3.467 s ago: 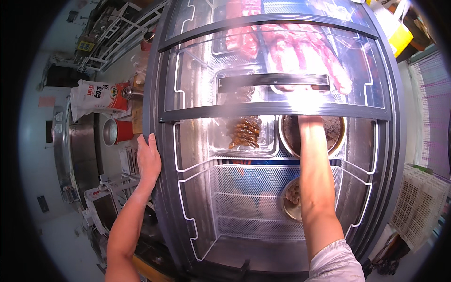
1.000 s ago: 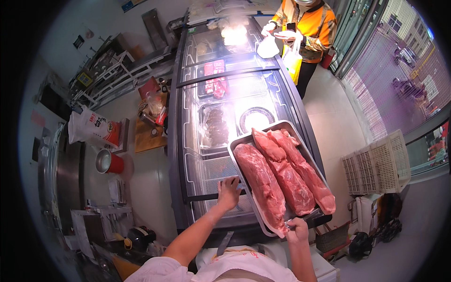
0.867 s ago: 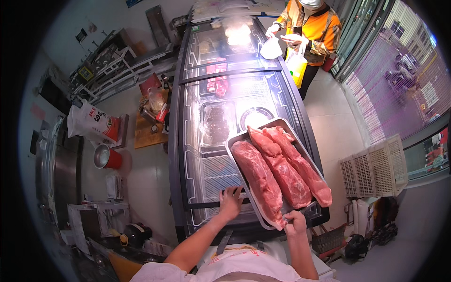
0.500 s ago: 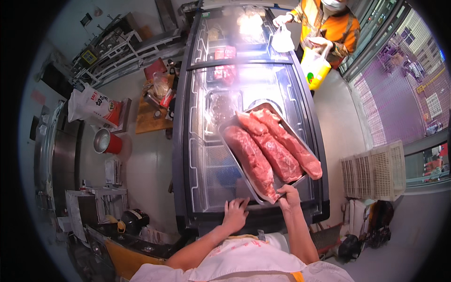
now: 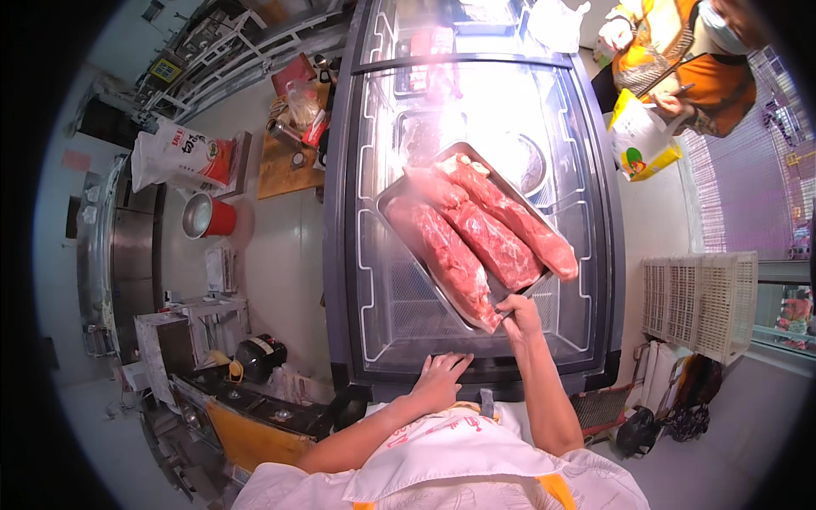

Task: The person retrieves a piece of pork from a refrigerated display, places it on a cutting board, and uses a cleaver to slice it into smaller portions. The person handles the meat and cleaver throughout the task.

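Held at its near end in the right hand (image 5: pixel 521 314), a shallow metal tray (image 5: pixel 501 290) with rounded corners, turned diagonally, far end toward the left. Inside, side by side along its length, three long pieces of raw meat (image 5: pixel 495 236), pink-red with pale streaks, near ends reaching to or over the rim. Below, a long display freezer (image 5: pixel 342 221) with dark frame and clear top; contact between tray and top not possible to judge.

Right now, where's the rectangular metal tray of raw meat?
Head view, centre: the tray is over the dark-framed display case, its near end in the wearer's right hand.
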The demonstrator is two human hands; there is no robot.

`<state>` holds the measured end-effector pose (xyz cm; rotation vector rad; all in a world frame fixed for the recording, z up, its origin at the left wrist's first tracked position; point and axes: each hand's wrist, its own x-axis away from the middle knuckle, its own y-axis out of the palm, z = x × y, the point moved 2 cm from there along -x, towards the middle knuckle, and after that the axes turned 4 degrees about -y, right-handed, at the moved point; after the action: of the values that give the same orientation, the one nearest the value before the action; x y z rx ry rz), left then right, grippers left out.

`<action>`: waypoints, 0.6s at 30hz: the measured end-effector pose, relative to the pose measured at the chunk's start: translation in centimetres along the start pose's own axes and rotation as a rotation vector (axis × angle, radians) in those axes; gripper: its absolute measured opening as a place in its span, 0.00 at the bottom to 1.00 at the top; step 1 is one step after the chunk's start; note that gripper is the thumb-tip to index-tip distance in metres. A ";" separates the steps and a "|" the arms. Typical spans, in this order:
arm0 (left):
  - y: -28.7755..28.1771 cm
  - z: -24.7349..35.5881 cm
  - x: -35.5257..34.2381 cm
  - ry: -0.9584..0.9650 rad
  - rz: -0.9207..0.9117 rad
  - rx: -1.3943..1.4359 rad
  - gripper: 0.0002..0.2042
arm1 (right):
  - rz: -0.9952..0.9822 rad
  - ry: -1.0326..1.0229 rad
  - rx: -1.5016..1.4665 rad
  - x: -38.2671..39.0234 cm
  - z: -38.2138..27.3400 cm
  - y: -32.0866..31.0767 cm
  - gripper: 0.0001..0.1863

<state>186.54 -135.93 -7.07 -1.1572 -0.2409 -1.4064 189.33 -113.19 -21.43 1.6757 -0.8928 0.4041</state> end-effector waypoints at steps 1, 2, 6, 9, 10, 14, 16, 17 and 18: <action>-0.2 0.1 -0.3 0.003 -0.003 -0.001 0.38 | 0.007 0.006 -0.004 -0.7 0.4 -0.8 0.26; -0.4 0.3 -0.6 0.007 -0.007 -0.003 0.38 | 0.015 0.011 -0.009 -1.5 0.7 -1.6 0.25; -0.4 1.3 -1.7 -0.045 -0.038 0.027 0.38 | -0.028 -0.027 0.009 -2.5 -0.1 -0.4 0.22; -0.5 1.4 -2.8 -0.029 0.032 0.110 0.34 | -0.015 -0.029 -0.047 -5.1 0.7 -3.5 0.20; 0.3 0.7 -3.0 -0.034 0.073 0.146 0.33 | -0.015 -0.055 -0.021 -4.5 0.1 -2.8 0.19; 0.4 -2.1 -5.1 -0.061 0.527 0.246 0.19 | 0.002 -0.109 0.127 -2.3 -2.1 -0.8 0.21; -0.7 -2.2 -6.5 -0.128 0.507 0.483 0.18 | -0.022 -0.044 0.202 -0.5 -3.4 0.5 0.20; -1.1 -2.0 -7.0 -0.160 0.494 0.601 0.18 | -0.011 -0.027 0.276 0.1 -3.6 0.5 0.18; -1.6 -1.5 -7.1 -0.135 0.510 0.601 0.18 | -0.003 -0.011 0.350 0.8 -4.0 0.5 0.17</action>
<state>182.76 -132.11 -12.25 -0.7362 -0.3994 -0.7295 190.21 -109.80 -19.36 1.9992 -0.8634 0.5752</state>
